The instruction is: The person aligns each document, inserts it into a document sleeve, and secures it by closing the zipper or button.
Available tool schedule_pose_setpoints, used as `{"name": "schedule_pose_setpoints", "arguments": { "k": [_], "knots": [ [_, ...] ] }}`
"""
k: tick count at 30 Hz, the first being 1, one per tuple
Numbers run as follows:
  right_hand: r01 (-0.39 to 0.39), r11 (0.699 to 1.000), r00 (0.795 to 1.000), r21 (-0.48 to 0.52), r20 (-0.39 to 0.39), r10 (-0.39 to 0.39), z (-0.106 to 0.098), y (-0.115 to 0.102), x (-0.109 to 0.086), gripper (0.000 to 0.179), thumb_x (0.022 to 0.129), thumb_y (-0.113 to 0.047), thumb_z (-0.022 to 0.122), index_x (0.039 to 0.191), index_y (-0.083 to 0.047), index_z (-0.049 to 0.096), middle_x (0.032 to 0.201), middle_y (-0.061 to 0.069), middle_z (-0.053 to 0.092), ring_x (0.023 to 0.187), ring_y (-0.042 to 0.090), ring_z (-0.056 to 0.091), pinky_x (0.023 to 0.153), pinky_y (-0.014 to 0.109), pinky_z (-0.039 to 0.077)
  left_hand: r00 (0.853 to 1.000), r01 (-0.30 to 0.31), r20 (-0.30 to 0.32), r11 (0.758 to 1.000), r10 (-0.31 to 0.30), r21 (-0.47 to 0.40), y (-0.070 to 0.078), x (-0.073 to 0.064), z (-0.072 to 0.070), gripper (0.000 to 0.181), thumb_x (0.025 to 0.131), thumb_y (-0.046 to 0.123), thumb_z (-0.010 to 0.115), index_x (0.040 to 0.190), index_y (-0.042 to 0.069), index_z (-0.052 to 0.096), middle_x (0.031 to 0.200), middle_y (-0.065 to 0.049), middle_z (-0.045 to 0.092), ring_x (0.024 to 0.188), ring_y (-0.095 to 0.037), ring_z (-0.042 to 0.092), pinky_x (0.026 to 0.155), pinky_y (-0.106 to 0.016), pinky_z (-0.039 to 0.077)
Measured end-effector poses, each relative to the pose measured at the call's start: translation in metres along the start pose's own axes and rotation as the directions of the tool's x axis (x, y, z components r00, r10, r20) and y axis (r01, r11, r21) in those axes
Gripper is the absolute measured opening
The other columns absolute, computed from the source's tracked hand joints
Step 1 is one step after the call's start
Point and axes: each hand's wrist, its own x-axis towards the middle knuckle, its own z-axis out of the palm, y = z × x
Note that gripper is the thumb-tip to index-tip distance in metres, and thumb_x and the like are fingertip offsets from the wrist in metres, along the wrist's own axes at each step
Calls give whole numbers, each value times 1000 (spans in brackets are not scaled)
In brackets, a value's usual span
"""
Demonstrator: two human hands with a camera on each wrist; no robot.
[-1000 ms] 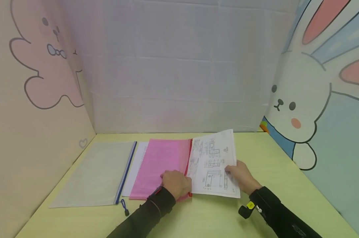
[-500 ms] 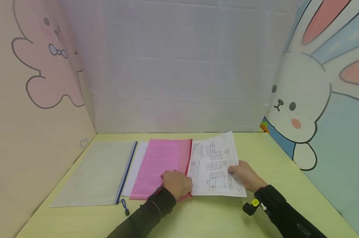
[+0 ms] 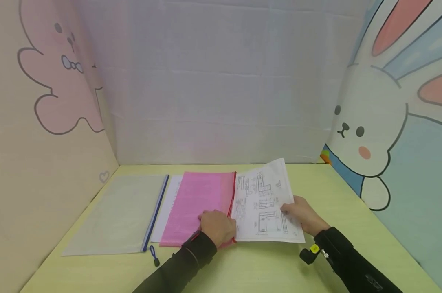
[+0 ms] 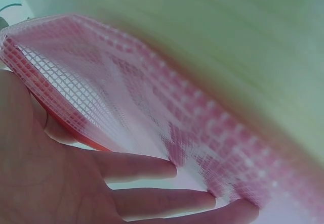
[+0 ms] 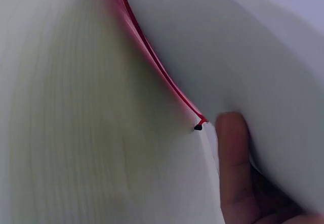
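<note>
A pink mesh zipper pouch (image 3: 193, 203) lies mid-table, its red zipper edge on the right. My left hand (image 3: 217, 228) holds the pouch near the lower end of that edge; in the left wrist view the fingers (image 4: 162, 202) lie against the pink mesh. Paper sheets (image 3: 255, 203) printed with technical drawings stick out of the pouch's right side, the far right corner raised. With the thumb on top, my right hand (image 3: 303, 215) pinches their right edge. In the right wrist view, the sheet (image 5: 263, 67) bows above the red zipper (image 5: 162, 72). The sheets' left part is hidden.
On the left lies a pale translucent zipper pouch (image 3: 114, 215) with a blue zipper edge. A small blue cord loop with a black end (image 3: 155, 257) lies beside it. A white spiral notebook (image 3: 167, 211) shows partly under the pink pouch. Walls enclose the table's back and sides.
My right hand has moved a little to the right with the sheets, then nearly stopped. The sheets' far corner dipped, then rose slightly. My left hand has stayed in place.
</note>
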Motion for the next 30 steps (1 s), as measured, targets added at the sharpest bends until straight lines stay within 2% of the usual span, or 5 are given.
{"name": "schedule_pose_setpoints", "arguments": {
  "k": [5, 11, 19, 25, 30],
  "knots": [
    [8, 1000, 1000, -12, -20, -9, -2, 0, 0, 54, 98, -4, 50, 149, 5, 38, 115, 22, 66, 84, 27, 71, 71, 40, 60, 1000, 0, -4, 1000, 0, -9, -1, 0, 0, 54, 96, 43, 43, 58, 7, 56, 64, -9, 55, 63, -26, 51, 58, -38, 39],
    [-21, 1000, 1000, -18, -2, 21, -1, 0, 0, 52, 96, -2, 51, 146, 7, 41, 114, 23, 66, 84, 28, 70, 72, 40, 60, 1000, 0, -7, 1000, 0, -5, -1, 1, 1, 56, 97, 45, 43, 60, 6, 57, 66, -11, 58, 64, -27, 52, 59, -40, 40],
    [-37, 997, 999, -74, 7, 37, -2, 2, 2, 49, 96, -1, 50, 143, 10, 43, 111, 20, 66, 82, 26, 69, 71, 39, 59, 999, -10, -33, 1000, 9, -22, -1, 1, 2, 53, 96, 40, 43, 57, 6, 55, 64, -10, 55, 62, -27, 51, 58, -39, 40],
    [-15, 998, 1000, -64, 23, 17, -1, -3, 4, 49, 97, -1, 49, 144, 9, 42, 112, 21, 67, 83, 26, 69, 71, 40, 60, 1000, -6, -20, 1000, 5, -21, -1, 1, 2, 53, 96, 43, 44, 60, 6, 56, 65, -10, 56, 64, -28, 52, 59, -40, 40],
    [-16, 998, 1000, -54, 22, 17, 2, -5, 6, 48, 97, -2, 49, 144, 8, 43, 111, 20, 68, 83, 27, 70, 72, 40, 60, 999, 5, -35, 1000, -5, -17, -1, 1, 4, 52, 94, 43, 45, 59, 7, 55, 64, -9, 55, 64, -27, 52, 59, -39, 40]
  ]
}}
